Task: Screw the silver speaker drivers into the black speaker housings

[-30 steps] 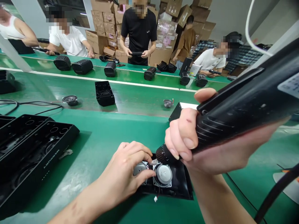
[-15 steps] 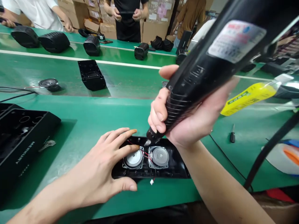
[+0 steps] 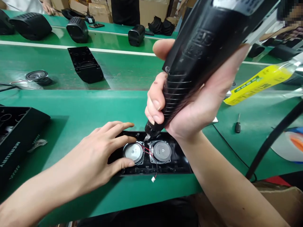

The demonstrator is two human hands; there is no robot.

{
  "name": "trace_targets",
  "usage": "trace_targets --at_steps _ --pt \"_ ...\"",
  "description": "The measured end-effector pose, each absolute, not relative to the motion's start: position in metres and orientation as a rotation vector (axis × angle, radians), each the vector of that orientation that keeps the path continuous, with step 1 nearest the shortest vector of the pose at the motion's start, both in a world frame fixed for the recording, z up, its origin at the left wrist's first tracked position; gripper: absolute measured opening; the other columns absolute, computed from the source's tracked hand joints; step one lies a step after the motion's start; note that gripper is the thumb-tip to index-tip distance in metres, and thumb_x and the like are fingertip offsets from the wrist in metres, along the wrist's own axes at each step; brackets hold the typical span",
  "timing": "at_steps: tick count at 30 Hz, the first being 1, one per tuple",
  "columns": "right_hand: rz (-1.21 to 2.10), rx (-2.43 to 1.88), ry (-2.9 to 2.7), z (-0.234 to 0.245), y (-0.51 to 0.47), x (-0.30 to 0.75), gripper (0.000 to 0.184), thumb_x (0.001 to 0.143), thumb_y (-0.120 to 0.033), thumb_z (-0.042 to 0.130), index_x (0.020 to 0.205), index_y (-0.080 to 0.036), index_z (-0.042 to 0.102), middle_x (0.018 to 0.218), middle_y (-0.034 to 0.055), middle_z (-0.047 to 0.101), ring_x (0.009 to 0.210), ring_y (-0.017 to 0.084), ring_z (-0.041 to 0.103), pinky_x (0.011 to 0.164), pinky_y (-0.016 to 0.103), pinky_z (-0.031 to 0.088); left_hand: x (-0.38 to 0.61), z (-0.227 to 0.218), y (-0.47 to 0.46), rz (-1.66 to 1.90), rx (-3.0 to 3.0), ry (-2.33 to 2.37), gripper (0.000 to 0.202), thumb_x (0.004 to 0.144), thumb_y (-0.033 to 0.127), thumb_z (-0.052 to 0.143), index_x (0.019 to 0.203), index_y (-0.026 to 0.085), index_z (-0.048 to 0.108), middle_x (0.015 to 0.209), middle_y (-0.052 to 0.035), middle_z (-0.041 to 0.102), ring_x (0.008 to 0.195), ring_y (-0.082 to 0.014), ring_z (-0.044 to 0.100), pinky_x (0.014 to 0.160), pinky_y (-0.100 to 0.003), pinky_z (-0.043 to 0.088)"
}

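A black speaker panel lies near the green bench's front edge and holds two round silver speaker drivers, joined by red and black wires with a white plug. My left hand lies spread flat on the panel's left end, fingers apart, touching the left driver. My right hand grips a big black electric screwdriver, tilted, with its tip down at the panel's back edge between the two drivers.
A black housing tray sits at the left edge. On the conveyor belt beyond lie an open black shell and a loose driver. A yellow tube and a small screwdriver are to the right, a thick black cable too.
My view has dropped toward the bench. My left hand went from pinching the left driver to lying flat on the panel. The screwdriver has swung more upright, its tip now at the panel.
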State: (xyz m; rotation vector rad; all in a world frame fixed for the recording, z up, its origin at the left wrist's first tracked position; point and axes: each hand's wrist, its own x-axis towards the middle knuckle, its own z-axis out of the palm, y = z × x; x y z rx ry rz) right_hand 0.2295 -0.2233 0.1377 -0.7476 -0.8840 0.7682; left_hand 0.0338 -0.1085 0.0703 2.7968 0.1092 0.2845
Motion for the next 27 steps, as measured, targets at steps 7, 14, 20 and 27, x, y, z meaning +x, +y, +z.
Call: trace_targets --at_steps 7,14,20,27 --pt "0.705 -0.801 -0.853 0.134 -0.216 0.221 0.088 0.088 -0.101 0.019 0.100 -0.025 0.063 0.054 -0.0069 0.051 0.036 0.011 0.041 0.034 0.024 0.036 0.040 0.067 -0.102 0.235 2.827 0.032 0.044 0.092 0.059 0.080 0.127 0.032 0.074 0.140 -0.0080 0.070 0.118 -0.0376 0.072 0.085 -0.052 0.068" --pt "0.700 -0.797 -0.920 0.130 -0.214 0.222 0.071 0.097 -0.090 0.032 0.099 -0.025 0.060 0.057 -0.0057 0.055 0.036 0.012 0.041 0.036 0.028 0.037 0.041 0.065 -0.101 0.256 2.762 0.049 0.042 0.097 0.065 0.071 0.125 0.034 0.077 0.135 -0.0057 0.071 0.112 -0.0346 0.073 0.088 -0.051 0.067" --pt "0.542 -0.648 -0.960 0.118 -0.205 0.224 0.060 0.110 -0.063 0.018 0.103 -0.023 0.061 0.098 0.0001 0.069 0.044 0.008 0.042 0.031 0.023 0.035 0.042 0.064 -0.099 0.247 2.782 0.034 0.047 0.098 0.069 0.067 0.124 0.032 0.078 0.133 -0.0075 0.072 0.110 -0.0343 0.074 0.087 -0.050 0.066" --pt "0.668 -0.786 -0.959 0.127 -0.217 0.225 0.052 0.113 -0.059 0.023 0.104 -0.020 0.057 0.130 0.0061 0.066 0.050 0.007 0.048 0.039 0.026 0.045 0.042 0.068 -0.102 0.136 2.816 0.089 0.052 0.101 0.072 0.059 0.128 0.031 0.077 0.141 -0.0078 0.068 0.120 -0.0336 0.070 0.097 -0.051 0.063"
